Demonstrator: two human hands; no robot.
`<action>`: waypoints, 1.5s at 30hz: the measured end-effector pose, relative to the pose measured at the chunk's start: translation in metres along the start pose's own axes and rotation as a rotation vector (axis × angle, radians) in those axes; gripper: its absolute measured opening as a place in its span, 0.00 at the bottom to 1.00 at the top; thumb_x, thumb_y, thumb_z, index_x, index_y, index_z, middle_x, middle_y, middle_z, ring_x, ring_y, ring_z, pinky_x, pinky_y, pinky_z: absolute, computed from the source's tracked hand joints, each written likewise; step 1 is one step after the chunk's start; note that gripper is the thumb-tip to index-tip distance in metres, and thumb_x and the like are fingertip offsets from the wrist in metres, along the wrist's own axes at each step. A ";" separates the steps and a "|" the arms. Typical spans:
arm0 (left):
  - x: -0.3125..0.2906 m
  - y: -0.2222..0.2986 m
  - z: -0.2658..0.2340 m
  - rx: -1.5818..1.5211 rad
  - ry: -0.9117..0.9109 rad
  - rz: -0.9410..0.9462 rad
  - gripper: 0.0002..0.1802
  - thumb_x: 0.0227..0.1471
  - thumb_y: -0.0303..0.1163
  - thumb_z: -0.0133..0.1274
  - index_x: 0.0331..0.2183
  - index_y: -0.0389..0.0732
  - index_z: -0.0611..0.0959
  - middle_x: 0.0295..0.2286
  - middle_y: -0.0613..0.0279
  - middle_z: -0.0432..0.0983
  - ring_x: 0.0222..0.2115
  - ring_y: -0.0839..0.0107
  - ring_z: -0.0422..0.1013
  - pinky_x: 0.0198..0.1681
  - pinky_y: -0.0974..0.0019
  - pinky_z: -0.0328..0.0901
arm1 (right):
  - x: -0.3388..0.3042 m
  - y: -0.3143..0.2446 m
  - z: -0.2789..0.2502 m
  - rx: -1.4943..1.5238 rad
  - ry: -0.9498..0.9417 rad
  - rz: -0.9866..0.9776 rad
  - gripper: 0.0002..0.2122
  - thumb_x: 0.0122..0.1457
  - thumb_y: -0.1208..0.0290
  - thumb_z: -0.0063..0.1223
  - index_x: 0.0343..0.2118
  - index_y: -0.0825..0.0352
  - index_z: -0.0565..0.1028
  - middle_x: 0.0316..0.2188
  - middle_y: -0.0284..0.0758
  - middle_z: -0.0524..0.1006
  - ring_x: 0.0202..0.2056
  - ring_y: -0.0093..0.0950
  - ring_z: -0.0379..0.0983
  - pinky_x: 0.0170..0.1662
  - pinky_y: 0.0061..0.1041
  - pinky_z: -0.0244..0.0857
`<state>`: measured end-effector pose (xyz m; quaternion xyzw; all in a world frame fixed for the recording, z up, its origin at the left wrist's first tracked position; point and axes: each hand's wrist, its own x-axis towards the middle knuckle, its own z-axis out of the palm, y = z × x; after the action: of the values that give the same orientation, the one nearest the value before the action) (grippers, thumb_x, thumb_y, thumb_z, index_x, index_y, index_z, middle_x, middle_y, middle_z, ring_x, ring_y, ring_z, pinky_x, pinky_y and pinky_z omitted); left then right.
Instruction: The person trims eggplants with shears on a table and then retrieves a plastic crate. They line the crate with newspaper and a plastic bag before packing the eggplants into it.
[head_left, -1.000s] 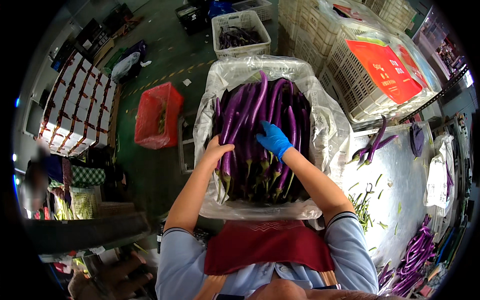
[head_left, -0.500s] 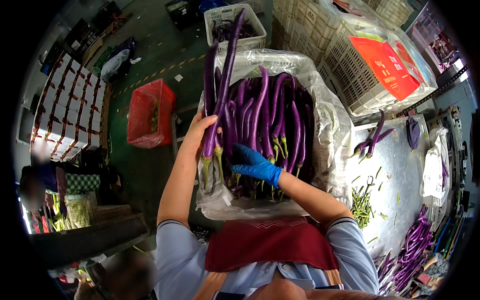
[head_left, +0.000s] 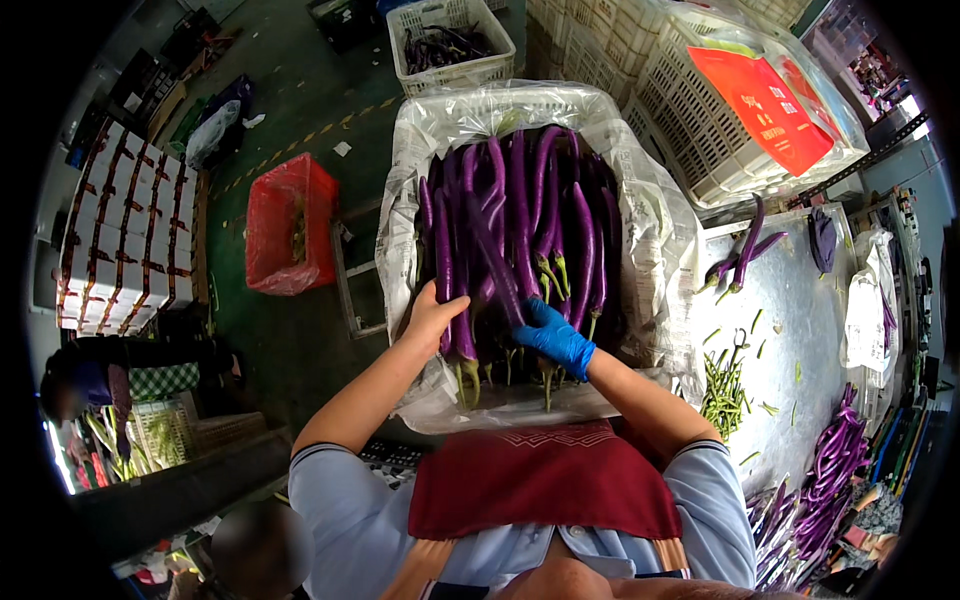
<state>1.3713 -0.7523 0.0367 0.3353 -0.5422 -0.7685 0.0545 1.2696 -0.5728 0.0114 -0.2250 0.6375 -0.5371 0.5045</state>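
Observation:
In front of me stands a crate lined with clear plastic and printed paper (head_left: 655,250), filled with long purple eggplants (head_left: 584,250) lying side by side, mostly with green stems toward me. My bare left hand (head_left: 437,312) is closed around eggplants (head_left: 446,260) at the crate's left side; its thumb lies on top and the other fingers are hidden. In its blue glove, my right hand (head_left: 556,340) grips the lower part of a slanting eggplant (head_left: 492,258) over the middle of the row. That eggplant is slightly blurred, its tip pointing away and to the left.
A red lined crate (head_left: 290,225) is on the floor at left, beside a metal frame (head_left: 360,270). Beyond my crate sits a white crate of eggplants (head_left: 455,75). Stacked crates (head_left: 690,130) rise at right, above a metal table (head_left: 775,340) with eggplants and cut stems.
The long eggplants in my left hand have come down from above the crate's left edge into the crate. My gloved right hand has shifted slightly right and now grips a slanting eggplant.

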 end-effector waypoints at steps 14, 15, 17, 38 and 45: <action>0.013 -0.002 0.000 -0.117 -0.173 -0.208 0.23 0.38 0.23 0.50 0.42 0.40 0.66 0.37 0.60 0.67 0.38 0.68 0.64 0.42 0.63 0.60 | 0.013 -0.026 0.041 0.231 -0.034 0.267 0.21 0.42 0.74 0.50 0.43 0.64 0.62 0.22 0.30 0.69 0.16 0.17 0.61 0.17 0.17 0.56; 0.011 0.000 -0.004 -0.157 -0.192 -0.257 0.23 0.39 0.24 0.50 0.41 0.40 0.66 0.36 0.60 0.67 0.38 0.67 0.64 0.42 0.63 0.60 | 0.011 -0.025 0.041 0.232 -0.023 0.202 0.21 0.42 0.75 0.50 0.43 0.64 0.63 0.22 0.30 0.69 0.16 0.18 0.61 0.17 0.18 0.56; 0.005 0.006 -0.012 -0.236 -0.230 -0.357 0.21 0.39 0.25 0.50 0.41 0.41 0.67 0.36 0.60 0.68 0.38 0.67 0.65 0.42 0.62 0.61 | 0.004 -0.025 0.043 0.234 0.002 0.073 0.20 0.41 0.75 0.50 0.42 0.64 0.64 0.22 0.30 0.69 0.17 0.18 0.62 0.17 0.18 0.56; 0.102 0.076 0.041 -0.183 -0.079 -0.012 0.18 0.39 0.30 0.51 0.36 0.38 0.71 0.30 0.61 0.70 0.25 0.71 0.68 0.29 0.69 0.64 | -0.044 -0.061 -0.031 0.239 0.136 0.205 0.15 0.39 0.79 0.50 0.35 0.70 0.67 0.23 0.35 0.73 0.18 0.21 0.68 0.18 0.16 0.60; 0.098 0.055 -0.007 -0.119 -0.118 -0.085 0.14 0.37 0.26 0.51 0.33 0.37 0.72 0.25 0.62 0.70 0.27 0.72 0.67 0.31 0.67 0.64 | -0.035 -0.061 -0.042 0.433 0.076 0.024 0.19 0.41 0.78 0.48 0.40 0.71 0.64 0.29 0.36 0.72 0.28 0.23 0.69 0.26 0.18 0.63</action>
<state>1.2843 -0.8241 0.0384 0.3084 -0.4832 -0.8193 0.0095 1.2309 -0.5447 0.0773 -0.0835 0.5286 -0.6635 0.5229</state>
